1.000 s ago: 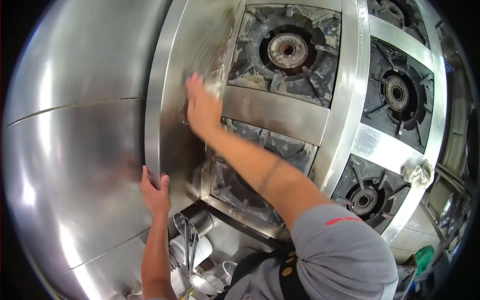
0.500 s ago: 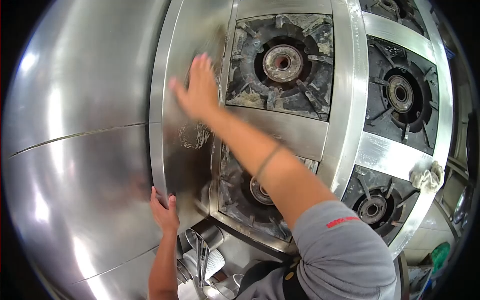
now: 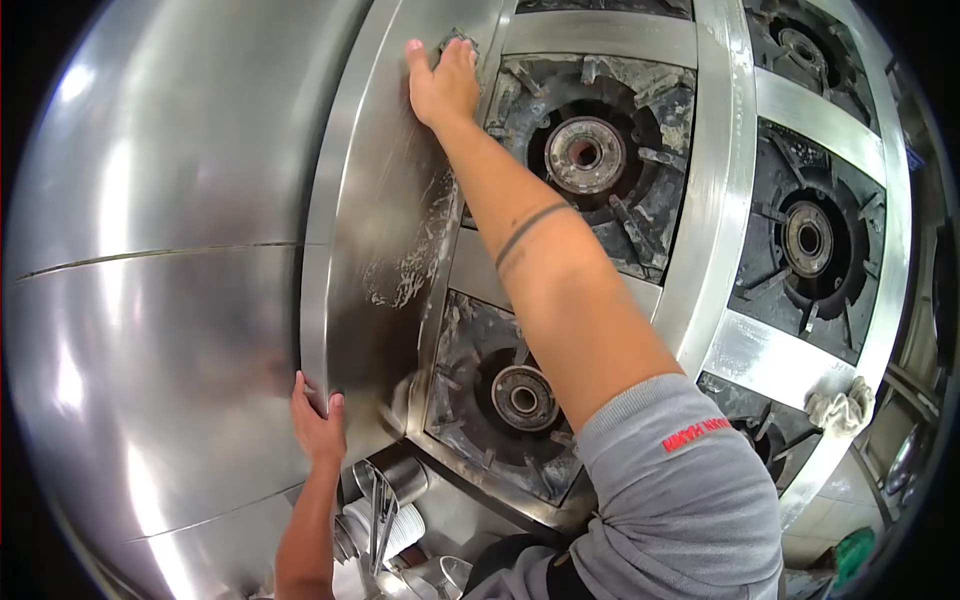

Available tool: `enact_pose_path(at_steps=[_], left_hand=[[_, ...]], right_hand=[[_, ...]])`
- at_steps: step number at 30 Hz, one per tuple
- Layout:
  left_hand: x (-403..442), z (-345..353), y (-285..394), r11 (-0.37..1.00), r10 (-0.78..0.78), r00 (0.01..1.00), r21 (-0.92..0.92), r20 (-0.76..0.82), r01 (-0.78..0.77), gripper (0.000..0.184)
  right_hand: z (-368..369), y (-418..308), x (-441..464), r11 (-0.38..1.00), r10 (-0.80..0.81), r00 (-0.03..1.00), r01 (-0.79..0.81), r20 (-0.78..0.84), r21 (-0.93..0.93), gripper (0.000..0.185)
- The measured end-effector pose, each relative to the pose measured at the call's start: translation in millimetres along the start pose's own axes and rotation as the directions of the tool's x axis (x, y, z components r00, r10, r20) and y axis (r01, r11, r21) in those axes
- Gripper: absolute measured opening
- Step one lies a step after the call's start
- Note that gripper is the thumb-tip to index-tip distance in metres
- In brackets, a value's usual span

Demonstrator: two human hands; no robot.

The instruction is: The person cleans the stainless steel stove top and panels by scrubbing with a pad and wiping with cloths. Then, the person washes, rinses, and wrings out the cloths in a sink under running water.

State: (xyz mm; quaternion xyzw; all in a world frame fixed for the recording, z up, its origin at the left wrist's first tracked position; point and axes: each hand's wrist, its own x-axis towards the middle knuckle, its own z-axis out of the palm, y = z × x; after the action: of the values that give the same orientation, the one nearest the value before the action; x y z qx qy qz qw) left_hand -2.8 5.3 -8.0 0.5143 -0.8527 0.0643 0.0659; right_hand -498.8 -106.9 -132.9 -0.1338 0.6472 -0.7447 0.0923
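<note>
My right hand [image 3: 445,88] presses a small dark grey scrubbing pad [image 3: 459,36] under its fingertips, at the upper end of the upright steel panel [image 3: 375,200] left of the burners. The thumb is spread away from the fingers. White suds [image 3: 410,277] streak the panel's lower half. Further down, my left hand [image 3: 320,430] grips the panel's steel ledge [image 3: 314,300], its thumb on one side and its fingers on the other.
Burners with black grates [image 3: 585,155] fill the middle and right, framed by steel strips. A crumpled whitish cloth [image 3: 841,408] lies on the right frame. Below are a metal pot with tongs [image 3: 397,478] and stacked white plates [image 3: 405,528]. A large steel surface [image 3: 170,350] spans the left.
My right hand has moved up along the panel, and the pad now shows at its fingertips. More of the suds below are uncovered. My left hand keeps its place on the ledge.
</note>
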Motion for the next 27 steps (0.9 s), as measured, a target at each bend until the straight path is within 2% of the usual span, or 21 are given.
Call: enact_pose_path(at_steps=[2,3,4,7,9,10,12,13,14,16,18,21,22,25,27], left_hand=[[3,2,2,1.0,-0.007,1.0,-0.008,0.012,0.007,0.089],[6,2,2,1.0,-0.003,1.0,-0.018,0.009,0.004,0.089],[6,3,1,1.0,-0.005,1.0,-0.028,0.011,0.006,0.09],[6,1,7,1.0,-0.028,0.999,-0.011,0.022,0.028,0.093],[5,0,3,0.999,-0.041,0.998,0.005,0.044,0.041,0.095],[7,5,-5,1.0,-0.013,1.0,-0.008,0.011,0.013,0.097],[5,9,-7,1.0,0.011,1.0,-0.026,0.0,-0.011,0.099],[7,6,0,0.999,-0.015,1.0,-0.036,0.022,0.016,0.1],[6,3,3,0.998,-0.041,0.998,-0.037,0.044,0.042,0.1],[7,8,-3,0.999,-0.024,0.999,-0.029,0.03,0.025,0.1],[4,3,-7,1.0,-0.002,0.999,-0.017,0.037,0.002,0.1],[7,4,-3,0.999,-0.032,0.998,-0.039,0.049,0.034,0.099],[7,4,-2,0.998,-0.038,0.998,-0.041,0.05,0.04,0.099],[8,7,2,0.998,-0.039,0.999,-0.039,0.033,0.04,0.099],[7,2,2,1.0,-0.022,0.999,-0.019,0.048,0.023,0.099]], right_hand=[[-4,-6,-18,0.991,0.118,0.992,-0.12,0.042,0.051,0.095],[-10,-9,-40,0.994,0.1,0.99,-0.104,0.094,0.035,0.094],[-10,-4,-52,0.999,0.004,0.992,0.0,0.127,-0.038,0.095],[-13,15,-4,0.999,0.021,0.996,-0.023,0.091,0.025,0.096],[-18,8,24,0.982,0.163,0.979,-0.173,0.12,0.076,0.095],[-19,5,12,0.982,0.17,0.979,-0.178,0.115,0.069,0.095],[-21,3,-38,0.991,0.099,0.974,-0.114,0.203,0.064,0.1],[-26,1,-50,0.998,0.032,0.974,-0.042,0.224,0.04,0.103],[-26,3,-39,0.998,0.034,0.973,-0.044,0.229,0.039,0.103],[-24,11,10,0.988,0.137,0.981,-0.145,0.137,0.049,0.104],[-29,14,23,0.98,0.191,0.97,-0.197,0.152,0.023,0.102],[-23,15,-20,0.98,0.185,0.977,-0.191,0.106,0.054,0.095],[-20,21,-38,0.994,0.112,0.988,-0.112,0.108,-0.004,0.094],[-12,23,-3,0.996,0.083,0.994,-0.082,0.073,-0.021,0.094],[-22,12,26,0.985,0.169,0.981,-0.171,0.091,0.017,0.095]])
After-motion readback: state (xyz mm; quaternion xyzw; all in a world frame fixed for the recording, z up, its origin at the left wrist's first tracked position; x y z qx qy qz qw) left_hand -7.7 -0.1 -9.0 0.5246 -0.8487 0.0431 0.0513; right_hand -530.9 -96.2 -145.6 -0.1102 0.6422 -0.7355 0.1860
